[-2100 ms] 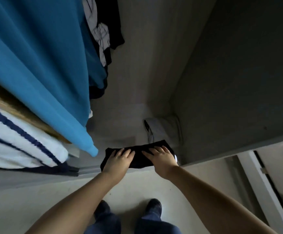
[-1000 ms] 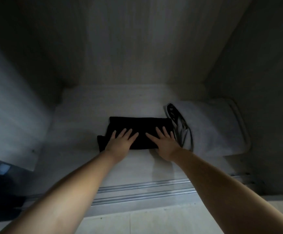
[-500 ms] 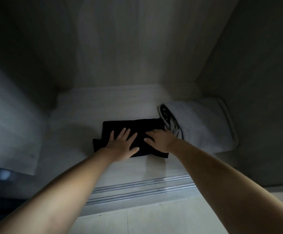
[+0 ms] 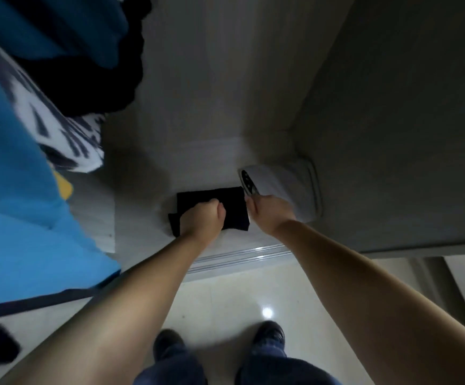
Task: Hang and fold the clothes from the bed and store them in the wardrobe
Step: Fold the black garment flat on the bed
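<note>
- Both hands, laid flat half a second ago, are now curled.
- Folded black garment (image 4: 211,202) is lying on wardrobe floor (image 4: 142,218); it is gripped by left hand (image 4: 202,219).
- Right hand (image 4: 270,215) is seen at its right edge; hold cannot be told.

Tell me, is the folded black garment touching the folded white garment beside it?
Cannot tell. In the head view the folded black garment reaches the folded white garment, but the right hand covers part of that edge.

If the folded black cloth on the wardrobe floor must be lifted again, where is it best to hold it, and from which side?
Probably by its two short ends, from the open front. The black cloth lies flat and wide on the wardrobe floor, so lifting both ends should keep the fold. The right end sits close to the white garment, so slide fingers under carefully there.
</note>
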`<action>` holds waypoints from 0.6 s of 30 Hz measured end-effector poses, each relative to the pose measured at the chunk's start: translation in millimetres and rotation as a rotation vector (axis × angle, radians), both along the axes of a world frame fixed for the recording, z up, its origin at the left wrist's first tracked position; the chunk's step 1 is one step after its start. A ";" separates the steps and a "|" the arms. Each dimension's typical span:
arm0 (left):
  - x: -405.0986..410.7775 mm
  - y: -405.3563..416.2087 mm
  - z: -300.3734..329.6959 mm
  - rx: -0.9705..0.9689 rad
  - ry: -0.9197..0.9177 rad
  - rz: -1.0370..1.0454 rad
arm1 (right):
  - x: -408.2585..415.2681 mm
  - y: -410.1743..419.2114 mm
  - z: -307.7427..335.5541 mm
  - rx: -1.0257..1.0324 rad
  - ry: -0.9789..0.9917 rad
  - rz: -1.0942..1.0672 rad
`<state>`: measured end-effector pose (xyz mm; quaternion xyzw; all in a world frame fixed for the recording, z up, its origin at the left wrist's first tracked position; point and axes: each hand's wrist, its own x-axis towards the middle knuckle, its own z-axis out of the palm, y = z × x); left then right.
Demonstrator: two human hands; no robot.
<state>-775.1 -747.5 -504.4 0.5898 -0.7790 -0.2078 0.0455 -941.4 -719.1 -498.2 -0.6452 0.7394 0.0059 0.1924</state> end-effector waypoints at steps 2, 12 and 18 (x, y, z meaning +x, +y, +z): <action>3.6 10.6 34.6 0.032 -0.018 0.020 | 2.3 9.7 36.2 0.036 -0.005 -0.010; -18.4 -11.3 220.8 -0.014 -0.025 -0.090 | -35.0 31.2 223.5 -0.040 0.041 -0.104; -41.5 -6.1 323.3 -0.117 -0.041 -0.328 | -72.7 77.9 308.0 -0.174 0.139 -0.316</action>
